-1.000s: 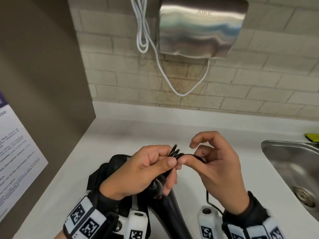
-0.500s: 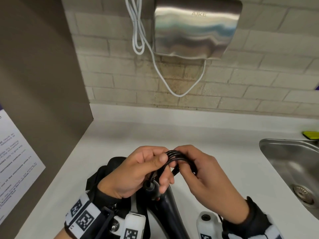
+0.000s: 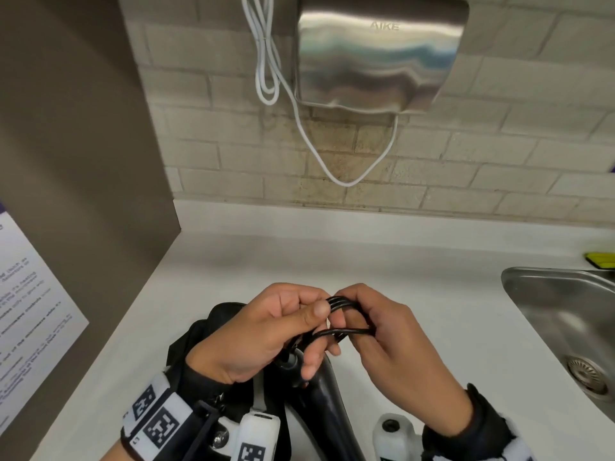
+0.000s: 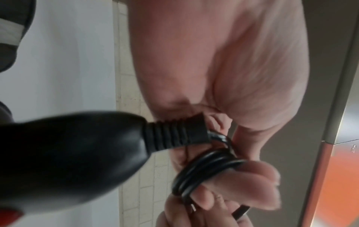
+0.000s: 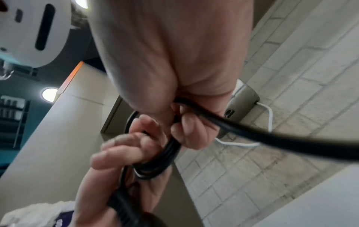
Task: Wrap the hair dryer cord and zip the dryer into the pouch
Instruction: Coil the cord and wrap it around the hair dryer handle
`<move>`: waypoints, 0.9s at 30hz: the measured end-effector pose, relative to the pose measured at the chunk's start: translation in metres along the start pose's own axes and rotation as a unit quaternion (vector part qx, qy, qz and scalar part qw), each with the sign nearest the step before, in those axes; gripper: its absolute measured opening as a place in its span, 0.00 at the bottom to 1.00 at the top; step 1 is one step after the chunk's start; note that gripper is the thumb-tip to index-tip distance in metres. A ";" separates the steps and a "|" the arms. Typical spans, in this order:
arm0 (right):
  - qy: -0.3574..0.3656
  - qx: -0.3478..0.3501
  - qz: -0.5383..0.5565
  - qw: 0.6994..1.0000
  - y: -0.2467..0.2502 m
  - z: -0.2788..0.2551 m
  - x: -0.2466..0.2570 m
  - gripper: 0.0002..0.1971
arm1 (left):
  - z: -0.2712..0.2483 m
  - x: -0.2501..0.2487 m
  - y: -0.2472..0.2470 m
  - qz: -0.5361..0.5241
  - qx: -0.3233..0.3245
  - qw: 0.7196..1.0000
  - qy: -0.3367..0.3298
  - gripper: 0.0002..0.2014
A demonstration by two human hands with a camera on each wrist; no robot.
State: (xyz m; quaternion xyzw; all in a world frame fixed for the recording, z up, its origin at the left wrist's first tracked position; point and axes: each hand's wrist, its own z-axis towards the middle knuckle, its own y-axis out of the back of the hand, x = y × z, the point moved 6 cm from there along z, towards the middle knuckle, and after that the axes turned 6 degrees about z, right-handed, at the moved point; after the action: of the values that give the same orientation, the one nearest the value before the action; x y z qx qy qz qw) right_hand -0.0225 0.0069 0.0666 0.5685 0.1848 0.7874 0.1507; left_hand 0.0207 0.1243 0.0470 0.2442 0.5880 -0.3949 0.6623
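The black hair dryer points its handle up toward my hands, its ribbed cord collar just below my left palm. My left hand pinches several small loops of black cord between thumb and fingers. My right hand grips the same cord and holds a strand looped beside the coil. The black pouch lies on the counter under my left wrist, mostly hidden.
White counter runs to a brick wall. A steel sink sits at the right with a yellow sponge behind it. A wall-mounted hand dryer with a white cable hangs above. A brown panel bounds the left.
My right hand has come in from an open pinch to curl round the cord against my left hand, laying another loop on the coil. The view has tilted slightly.
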 end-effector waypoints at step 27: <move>-0.193 -0.060 0.389 0.899 -0.034 -0.008 -0.034 0.14 | -0.030 0.033 -0.006 0.089 -0.178 0.977 -0.073 0.22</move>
State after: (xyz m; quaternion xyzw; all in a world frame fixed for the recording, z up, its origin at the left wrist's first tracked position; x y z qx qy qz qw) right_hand -0.0192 0.0206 0.0205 0.7259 -0.1309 0.6676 -0.1012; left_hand -0.0015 0.1369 0.0099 0.1445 0.5746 -0.2405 0.7688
